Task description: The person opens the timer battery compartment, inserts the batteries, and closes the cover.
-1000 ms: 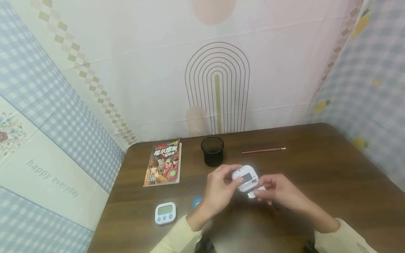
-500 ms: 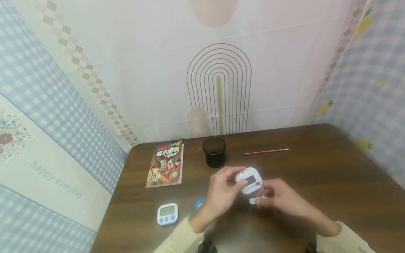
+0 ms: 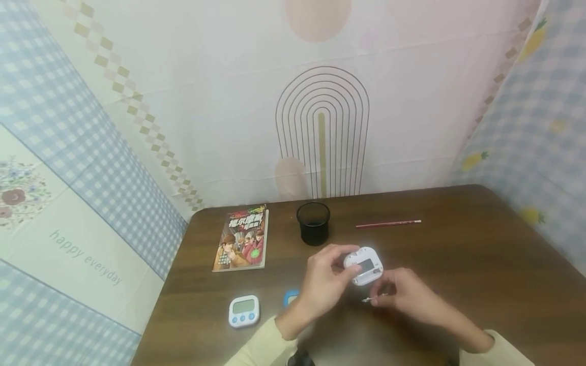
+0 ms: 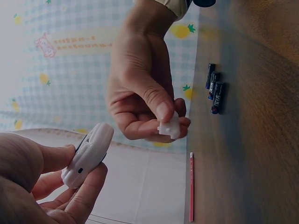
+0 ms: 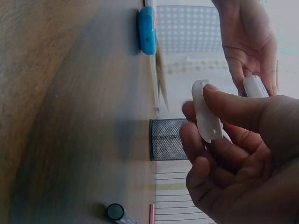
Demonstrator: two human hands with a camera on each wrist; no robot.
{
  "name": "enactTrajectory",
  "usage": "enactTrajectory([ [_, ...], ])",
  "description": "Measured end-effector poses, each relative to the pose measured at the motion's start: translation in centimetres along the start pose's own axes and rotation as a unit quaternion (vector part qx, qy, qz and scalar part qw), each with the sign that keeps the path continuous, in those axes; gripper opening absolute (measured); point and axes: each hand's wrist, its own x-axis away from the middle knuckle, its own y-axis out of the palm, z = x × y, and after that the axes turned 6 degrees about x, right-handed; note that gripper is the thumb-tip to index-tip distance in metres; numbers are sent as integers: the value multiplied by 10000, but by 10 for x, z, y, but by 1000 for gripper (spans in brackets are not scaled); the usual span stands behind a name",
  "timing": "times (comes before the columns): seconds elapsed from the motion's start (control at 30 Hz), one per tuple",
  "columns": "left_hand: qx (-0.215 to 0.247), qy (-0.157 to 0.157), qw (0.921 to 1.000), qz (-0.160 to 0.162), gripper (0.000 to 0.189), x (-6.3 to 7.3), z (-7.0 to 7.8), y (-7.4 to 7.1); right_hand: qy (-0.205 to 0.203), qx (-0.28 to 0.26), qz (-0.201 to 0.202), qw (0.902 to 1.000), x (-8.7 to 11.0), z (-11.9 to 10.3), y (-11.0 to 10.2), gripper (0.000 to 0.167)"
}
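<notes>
My left hand (image 3: pixel 322 282) grips a white digital timer (image 3: pixel 364 267) between thumb and fingers, its back turned up and the battery slot uncovered. Just to the right and lower, my right hand (image 3: pixel 407 295) pinches a small white battery cover (image 5: pixel 207 112) between thumb and fingers. In the head view that cover appears nearly edge-on, apart from the timer. Several dark AAA-size batteries (image 4: pixel 214 93) lie on the table beyond the right hand in the left wrist view; the hand hides them in the head view.
A white timer with blue buttons (image 3: pixel 244 311) lies at the left front. Beside it a blue timer (image 3: pixel 290 297) is partly hidden by my left wrist. Farther back are a comic book (image 3: pixel 242 239), a black mesh pen cup (image 3: pixel 314 231) and a red pencil (image 3: pixel 388 223).
My right hand has drawn the battery cover down, away from the timer, and turned it from flat to nearly edge-on. The left hand keeps hold of the timer. The head view has shifted slightly.
</notes>
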Motion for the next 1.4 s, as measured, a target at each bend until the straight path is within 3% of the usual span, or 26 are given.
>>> enactTrajectory([
  [0.23, 18, 48, 10000, -4, 31, 0, -1, 1, -308, 463, 244, 9982, 0, 2, 5, 20],
  [0.8, -15, 36, 10000, 0, 32, 1, -1, 1, -607, 948, -262, 9933, -2, 4, 10, 21],
  [1.4, -56, 11, 10000, 7, 32, 1, 1, 2, -456, 1456, -477, 9871, 4, 6, 17, 25],
])
